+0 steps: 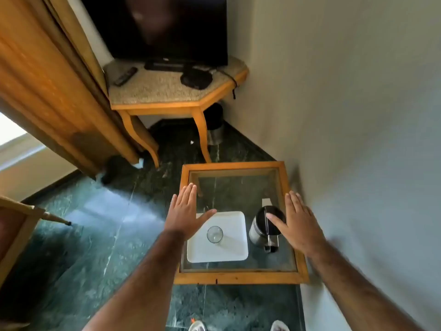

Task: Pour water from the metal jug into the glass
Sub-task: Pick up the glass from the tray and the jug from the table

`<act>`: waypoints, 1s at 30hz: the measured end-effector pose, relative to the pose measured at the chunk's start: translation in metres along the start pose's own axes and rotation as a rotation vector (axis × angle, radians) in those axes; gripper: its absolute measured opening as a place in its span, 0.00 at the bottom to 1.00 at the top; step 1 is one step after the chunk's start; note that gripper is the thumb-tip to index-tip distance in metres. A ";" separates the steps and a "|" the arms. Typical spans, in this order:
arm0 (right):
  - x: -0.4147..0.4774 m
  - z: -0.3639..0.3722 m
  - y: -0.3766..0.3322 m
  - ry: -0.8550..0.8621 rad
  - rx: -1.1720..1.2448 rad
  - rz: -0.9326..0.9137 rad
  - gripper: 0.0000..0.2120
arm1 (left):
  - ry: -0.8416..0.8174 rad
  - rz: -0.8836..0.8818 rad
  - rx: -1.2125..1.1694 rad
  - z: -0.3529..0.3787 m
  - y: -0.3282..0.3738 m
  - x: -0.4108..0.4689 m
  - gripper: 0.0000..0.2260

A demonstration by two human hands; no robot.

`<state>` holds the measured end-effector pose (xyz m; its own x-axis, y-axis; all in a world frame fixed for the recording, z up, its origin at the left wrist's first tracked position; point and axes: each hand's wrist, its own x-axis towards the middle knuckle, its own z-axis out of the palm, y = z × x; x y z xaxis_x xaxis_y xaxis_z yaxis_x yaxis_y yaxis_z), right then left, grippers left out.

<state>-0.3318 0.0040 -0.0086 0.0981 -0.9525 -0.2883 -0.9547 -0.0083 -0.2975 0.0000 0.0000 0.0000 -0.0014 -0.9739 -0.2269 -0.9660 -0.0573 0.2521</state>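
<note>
A clear glass [214, 234] stands upright on a white square tray [235, 249]. To the right of the tray stands a metal jug [259, 226] with a dark lid and its handle turned toward me. Both rest on a small glass-topped table with a wooden frame [241, 278]. My left hand [185, 212] hovers flat and open over the tray's left edge, holding nothing. My right hand [297, 223] is spread open just right of the jug, its thumb lying over the jug's lid.
A grey wall [358, 139] runs close along the table's right side. Behind the table stands a wooden corner table [155, 91] with a TV, a remote and cables. An orange curtain [47, 91] hangs at the left. A chair [19, 225] sits at the far left on the dark green floor.
</note>
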 end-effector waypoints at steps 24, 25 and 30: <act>-0.030 0.211 0.022 0.448 1.400 0.248 0.20 | -0.004 -0.503 -0.960 0.304 -0.047 0.018 0.36; -0.028 0.214 0.022 0.466 1.426 0.229 0.19 | 0.011 -0.495 -0.977 0.307 -0.046 0.020 0.36; -0.016 0.222 0.007 0.613 1.531 0.225 0.17 | 0.073 -0.473 -1.035 0.319 -0.048 0.029 0.33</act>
<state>-0.2779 0.0872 -0.2082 -0.4650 -0.8667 -0.1803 0.2436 0.0705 -0.9673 -0.0360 0.0448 -0.3184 0.3541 -0.8150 -0.4587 -0.1883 -0.5426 0.8186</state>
